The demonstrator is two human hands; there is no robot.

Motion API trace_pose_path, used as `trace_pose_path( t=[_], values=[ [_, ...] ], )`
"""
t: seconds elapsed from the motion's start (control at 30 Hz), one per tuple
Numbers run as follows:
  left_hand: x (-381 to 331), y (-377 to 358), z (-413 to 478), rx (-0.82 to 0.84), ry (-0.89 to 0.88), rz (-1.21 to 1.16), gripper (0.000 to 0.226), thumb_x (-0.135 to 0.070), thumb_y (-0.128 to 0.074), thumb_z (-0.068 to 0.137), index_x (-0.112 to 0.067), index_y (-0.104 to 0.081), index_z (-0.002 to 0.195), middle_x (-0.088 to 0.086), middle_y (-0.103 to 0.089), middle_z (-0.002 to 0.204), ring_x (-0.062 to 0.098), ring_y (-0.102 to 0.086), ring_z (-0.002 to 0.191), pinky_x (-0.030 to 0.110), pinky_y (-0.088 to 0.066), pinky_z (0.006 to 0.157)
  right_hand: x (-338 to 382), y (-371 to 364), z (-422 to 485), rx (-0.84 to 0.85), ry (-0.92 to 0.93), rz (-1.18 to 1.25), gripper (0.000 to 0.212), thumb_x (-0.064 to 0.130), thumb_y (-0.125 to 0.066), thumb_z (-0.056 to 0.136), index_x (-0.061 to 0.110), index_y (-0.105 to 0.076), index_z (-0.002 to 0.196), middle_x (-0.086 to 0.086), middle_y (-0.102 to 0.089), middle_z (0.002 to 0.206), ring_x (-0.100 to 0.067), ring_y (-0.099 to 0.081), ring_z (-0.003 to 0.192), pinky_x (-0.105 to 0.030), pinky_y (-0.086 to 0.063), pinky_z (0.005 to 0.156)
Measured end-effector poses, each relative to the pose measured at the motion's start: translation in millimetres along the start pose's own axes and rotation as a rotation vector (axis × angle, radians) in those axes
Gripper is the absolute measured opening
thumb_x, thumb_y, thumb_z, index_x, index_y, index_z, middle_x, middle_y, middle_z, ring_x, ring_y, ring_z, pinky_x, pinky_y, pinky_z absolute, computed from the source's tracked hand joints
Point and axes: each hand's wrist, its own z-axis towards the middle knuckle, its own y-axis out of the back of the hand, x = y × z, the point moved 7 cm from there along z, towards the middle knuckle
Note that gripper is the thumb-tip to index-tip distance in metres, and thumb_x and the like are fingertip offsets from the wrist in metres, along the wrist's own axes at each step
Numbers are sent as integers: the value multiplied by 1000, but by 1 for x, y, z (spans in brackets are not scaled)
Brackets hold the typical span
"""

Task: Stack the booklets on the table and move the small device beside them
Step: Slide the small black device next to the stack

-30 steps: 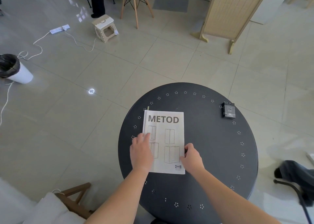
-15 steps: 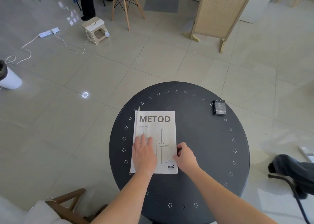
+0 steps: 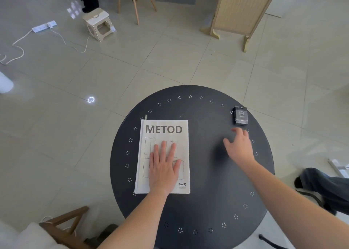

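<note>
White booklets with "METOD" on the top cover lie in a stack on the left half of the round black table. My left hand rests flat on the top cover, fingers spread. A small black device lies near the table's far right rim. My right hand hovers open over the table just short of the device, fingers pointing at it, holding nothing.
A wooden chair with a white cushion stands at the near left. A person's dark trouser leg and shoe are by the table's right side. A folding step stool, a power strip with cord and a wooden screen stand on the tiled floor.
My right hand left the booklets' right edge and moved right and forward toward the device. My left hand slid onto the middle of the cover and flattened.
</note>
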Motion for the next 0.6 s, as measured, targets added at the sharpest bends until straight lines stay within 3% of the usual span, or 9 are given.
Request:
trace_pose_path(
  t=[0.13,0.3,0.6],
  values=[
    [0,-9,-1,-3,-2,48,70,-60,-20,111,-38,8,172,0,11,183,30,11,169,53,-1,138,1,11,32,-48,-37,-18,64,23,-65,97,7,-40,154,-20,-40,157,-49,-46,136,-55,-41,109],
    [5,-15,-3,-34,15,111,71,-59,-22,110,-38,3,173,1,5,184,31,5,170,54,-7,137,-3,14,70,-65,-97,28,81,27,-67,97,2,-25,162,-24,-37,159,-49,-38,142,-55,-35,116],
    [5,-23,-2,-18,43,201,72,-60,-26,110,-39,2,173,0,3,184,30,4,170,52,-4,137,-8,16,116,-105,-142,-44,62,28,-67,96,-14,-45,137,-35,-51,138,-51,-46,132,-51,-33,115]
  ],
)
